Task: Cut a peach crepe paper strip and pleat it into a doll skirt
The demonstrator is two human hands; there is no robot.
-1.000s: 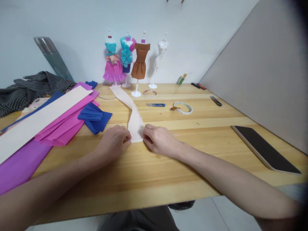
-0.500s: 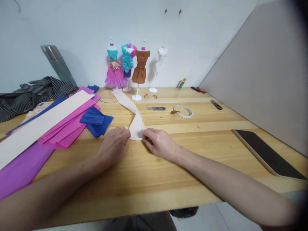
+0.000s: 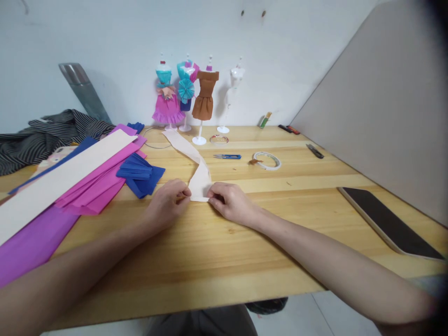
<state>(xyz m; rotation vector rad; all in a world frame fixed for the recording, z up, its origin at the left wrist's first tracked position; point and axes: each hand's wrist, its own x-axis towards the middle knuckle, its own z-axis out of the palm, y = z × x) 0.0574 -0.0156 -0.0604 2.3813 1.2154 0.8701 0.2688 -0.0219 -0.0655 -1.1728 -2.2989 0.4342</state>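
Pale strip [image 3: 200, 181] lies on the worktop [image 3: 196, 266] between the hands, twisted partway, its far end by the dress forms and a narrow band along its near edge. At far left, striped cloth [image 3: 52, 135] sits near a flask [image 3: 84, 91] tilted against the wall. Near it, a long cream sheet [image 3: 66, 179] rests on pink paper [image 3: 101, 186], with pleated blue paper [image 3: 140, 175] just to the right. Left hand [image 3: 168, 203]: thumb and fingers together, clamped on the strip's near left corner. Beyond stand three dressed forms [image 3: 206, 95] and, right of them, one bare white form [image 3: 237, 77]. Right hand [image 3: 231, 203]: thumb and fingers together, clamped on the near right corner. Farther back lie blue-handled snips [image 3: 229, 157], then a tape roll [image 3: 275, 161]. At right, a utility knife [image 3: 315, 151] lies beyond a dark-screened device [image 3: 388, 221].
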